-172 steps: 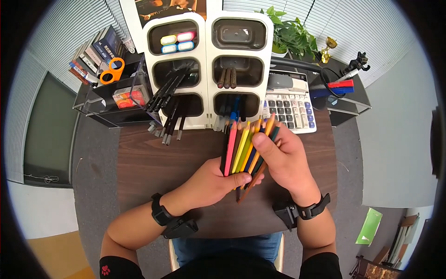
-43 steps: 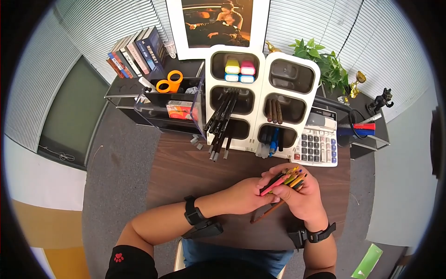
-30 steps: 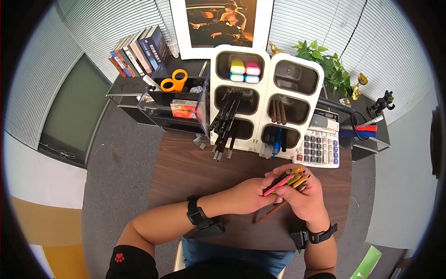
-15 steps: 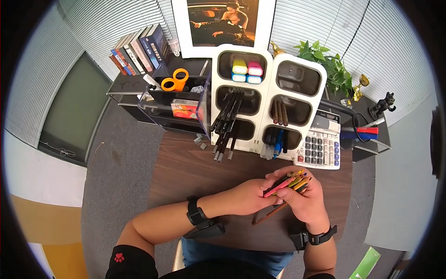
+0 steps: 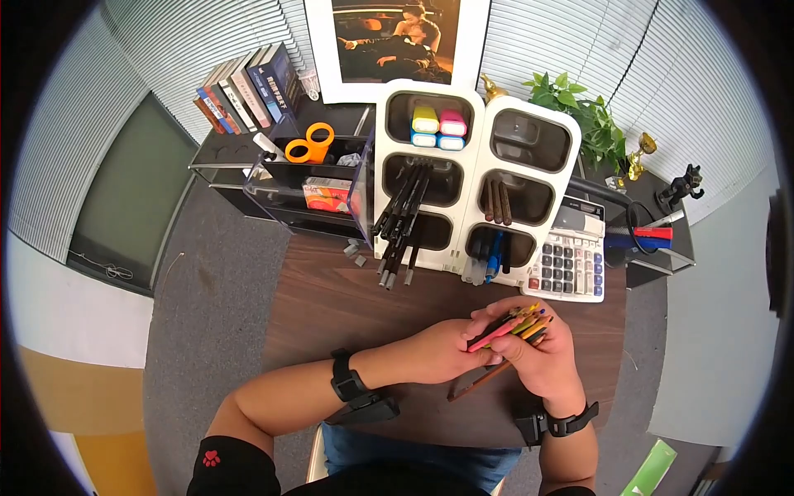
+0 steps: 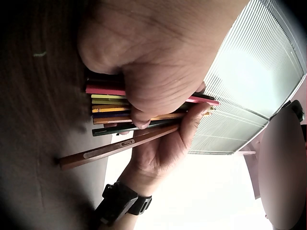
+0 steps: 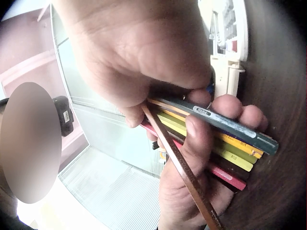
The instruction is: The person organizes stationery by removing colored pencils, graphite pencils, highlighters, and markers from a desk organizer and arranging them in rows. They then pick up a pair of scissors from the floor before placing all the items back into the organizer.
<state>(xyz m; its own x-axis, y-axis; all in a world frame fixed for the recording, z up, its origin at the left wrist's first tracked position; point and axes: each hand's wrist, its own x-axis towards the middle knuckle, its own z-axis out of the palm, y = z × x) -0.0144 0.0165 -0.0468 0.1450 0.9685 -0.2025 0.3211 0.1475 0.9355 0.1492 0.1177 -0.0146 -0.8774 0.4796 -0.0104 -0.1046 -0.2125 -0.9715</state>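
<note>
Both hands meet around one bundle of colored pencils (image 5: 504, 331) low over the front of the desk. My left hand (image 5: 442, 349) grips the bundle from the left, its thumb lying across the pencils (image 6: 108, 108) in the left wrist view. My right hand (image 5: 542, 355) holds the pointed ends, thumb on top. A brown pencil (image 5: 475, 384) slants out below the others; in the right wrist view this brown pencil (image 7: 180, 165) crosses over the bundle, its upper end under the right hand (image 7: 139, 52). A dark green pencil (image 7: 230, 125) lies along the bundle's edge.
Behind the hands stands a white organizer (image 5: 475, 165) with highlighters, black pencils, brown pencils and pens. Right of it are a calculator (image 5: 566, 264) and a plant (image 5: 591, 124); left, a clear holder (image 5: 364, 198) with orange scissors (image 5: 310, 142). Grey bits (image 5: 354, 248) lie on the desk (image 5: 314, 306).
Since the earliest frame, the hands have drawn the pencils away from the organizer, toward the front right, and tilted the bundle. The head view has shifted. Over the last second the hands have barely moved.
</note>
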